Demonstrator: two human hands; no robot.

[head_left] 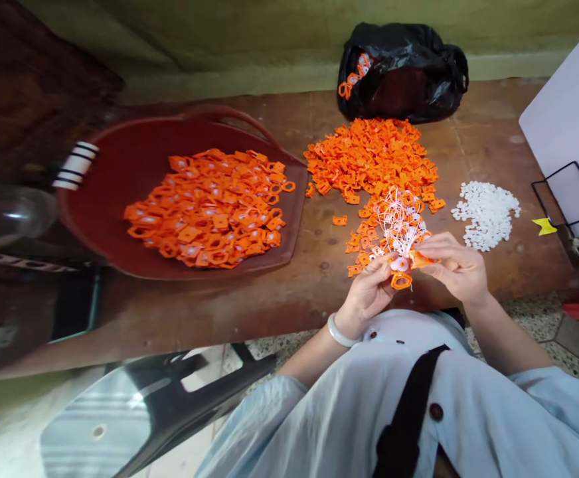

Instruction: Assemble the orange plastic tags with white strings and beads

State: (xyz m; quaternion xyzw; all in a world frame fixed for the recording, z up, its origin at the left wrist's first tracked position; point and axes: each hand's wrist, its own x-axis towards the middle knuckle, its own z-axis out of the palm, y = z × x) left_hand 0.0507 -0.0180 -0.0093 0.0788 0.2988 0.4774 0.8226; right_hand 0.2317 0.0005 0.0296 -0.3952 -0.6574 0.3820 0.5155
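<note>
Close to my body, at the table's front edge, both hands are together over small orange plastic parts. My left hand [370, 287] is closed, pinching a small orange plastic piece with a white round insert [400, 273] between thumb and fingers. My right hand [453, 264] is closed on another orange plastic piece [420, 259], right beside it. A tangle of thin white string [398, 216] lies just beyond my fingers, over parts with white inserts. Behind it spreads a heap of loose orange pieces [374, 156]. Fingers partly hide the held pieces.
A dark red basin-like scoop [120, 143] to the left holds many orange pieces with white inserts. A black plastic bag [413, 53] stands at the back. Small white parts [489, 214] lie in a pile on the right. A grey plastic stool [165, 405] stands below the table's front edge.
</note>
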